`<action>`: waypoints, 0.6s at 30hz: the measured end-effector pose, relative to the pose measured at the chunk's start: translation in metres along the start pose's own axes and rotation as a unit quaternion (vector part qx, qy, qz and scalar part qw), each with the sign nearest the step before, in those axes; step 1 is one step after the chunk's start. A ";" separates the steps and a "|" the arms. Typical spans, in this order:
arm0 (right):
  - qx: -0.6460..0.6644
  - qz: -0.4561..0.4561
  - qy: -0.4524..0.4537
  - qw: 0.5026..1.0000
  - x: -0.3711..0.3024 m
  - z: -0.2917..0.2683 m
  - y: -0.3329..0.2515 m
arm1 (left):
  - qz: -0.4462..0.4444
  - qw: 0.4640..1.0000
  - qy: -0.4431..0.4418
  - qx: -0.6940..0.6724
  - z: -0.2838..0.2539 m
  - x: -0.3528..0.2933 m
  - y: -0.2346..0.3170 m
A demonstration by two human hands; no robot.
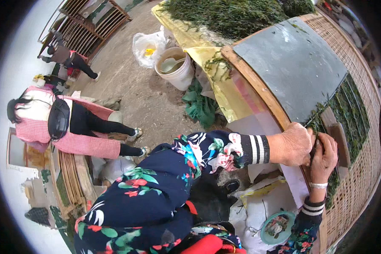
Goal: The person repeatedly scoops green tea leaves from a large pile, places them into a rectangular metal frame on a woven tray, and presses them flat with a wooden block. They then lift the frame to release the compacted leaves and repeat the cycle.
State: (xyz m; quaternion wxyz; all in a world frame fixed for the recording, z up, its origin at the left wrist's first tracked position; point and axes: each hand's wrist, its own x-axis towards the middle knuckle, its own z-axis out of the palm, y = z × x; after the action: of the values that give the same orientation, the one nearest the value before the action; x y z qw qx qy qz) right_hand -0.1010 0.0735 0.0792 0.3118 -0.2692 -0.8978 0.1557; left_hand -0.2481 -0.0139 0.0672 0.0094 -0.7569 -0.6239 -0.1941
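The left hand (293, 144) was curled closed near green strands (316, 117). Whether the right hand (324, 155) gripped any was unclear.

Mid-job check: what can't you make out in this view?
All in the head view:
- Left hand: fingertips and anything in them, hidden by its own fist.
- Grey sheet: what lies beneath, covered by it.
- Right sleeve: upper part, cut off by the lower edge.
- Bowl: contents too small to identify.

Workshop | piled green strands (228, 17) | woven mat (354, 199) | slatted wooden rack (94, 30) | bucket (178, 78)
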 end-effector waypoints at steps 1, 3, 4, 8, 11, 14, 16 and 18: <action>-0.015 -0.005 0.014 1.000 0.002 0.003 0.005 | -0.009 0.999 0.036 -0.027 0.001 0.001 -0.003; -0.051 -0.008 -0.009 0.999 0.002 0.003 0.009 | -0.026 0.993 0.061 -0.094 -0.002 -0.003 -0.012; -0.037 -0.039 0.001 0.999 0.004 0.002 0.010 | 0.027 0.991 0.115 -0.068 -0.006 -0.006 -0.017; -0.069 -0.048 -0.015 0.996 -0.006 -0.013 0.004 | 0.121 0.973 0.192 -0.049 -0.020 0.002 -0.033; -0.149 -0.090 -0.004 0.985 -0.025 -0.038 0.004 | 0.111 0.988 0.078 0.068 -0.029 0.003 -0.040; -0.163 -0.086 -0.001 0.983 -0.047 -0.065 0.015 | 0.136 0.982 0.108 0.074 -0.030 0.004 -0.042; -0.183 -0.064 -0.010 0.981 -0.057 -0.074 0.031 | 0.146 0.980 0.115 0.072 -0.026 0.008 -0.044; -0.197 -0.053 0.001 0.979 -0.071 -0.085 0.041 | 0.138 0.983 0.098 0.076 -0.024 0.009 -0.045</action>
State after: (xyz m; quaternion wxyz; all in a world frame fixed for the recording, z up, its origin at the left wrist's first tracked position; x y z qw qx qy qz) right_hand 0.0167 0.0751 0.0918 0.2611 -0.2774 -0.9237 -0.0411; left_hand -0.2960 -0.0014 0.0825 0.1547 -0.8101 -0.5223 -0.2168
